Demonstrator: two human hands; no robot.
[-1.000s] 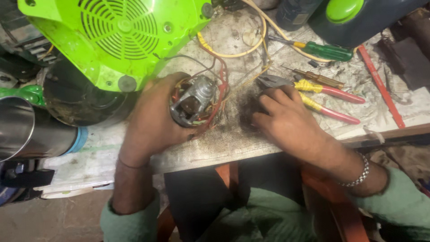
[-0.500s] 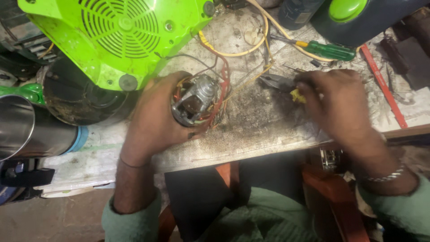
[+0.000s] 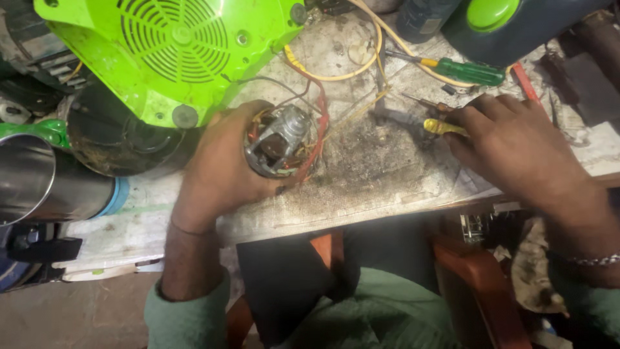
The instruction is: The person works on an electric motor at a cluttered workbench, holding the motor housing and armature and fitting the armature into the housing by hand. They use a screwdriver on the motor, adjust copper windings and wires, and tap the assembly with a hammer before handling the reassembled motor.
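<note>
Cluttered workbench (image 3: 387, 174), w/ a grimy, soot-stained cloth over the top, ran across the middle of the view. Person sat at its near edge, green sleeves showing at both wrists.

Left hand (image 3: 216, 171) was wrapped around a small electric motor (image 3: 279, 141), palm at its left side, fingers curled under, so the motor sat gripped and tilted w/ its metal end cap and copper windings facing up. Red and black wires (image 3: 318, 129) looped from the motor toward the back of the bench. Motor lay just right of that palm, well apart from the other hand, w/ bare dirty cloth between.

Right hand (image 3: 510, 145) rested palm-down farther right, fingers closed over a yellow-handled screwdriver (image 3: 442, 126); only the handle's left end stuck out past the fingertips. Couldn't tell how firm the grip was.

Behind the left hand stood a bright green fan housing (image 3: 174, 52) w/ a round slotted grille, touching or nearly touching the knuckles. Green-handled screwdriver (image 3: 468, 71) lay at the back right, above the right hand, w/ a yellow cable (image 3: 361, 64) curving beside it. Shiny steel cylinder (image 3: 39, 184) lay at far left.
</note>
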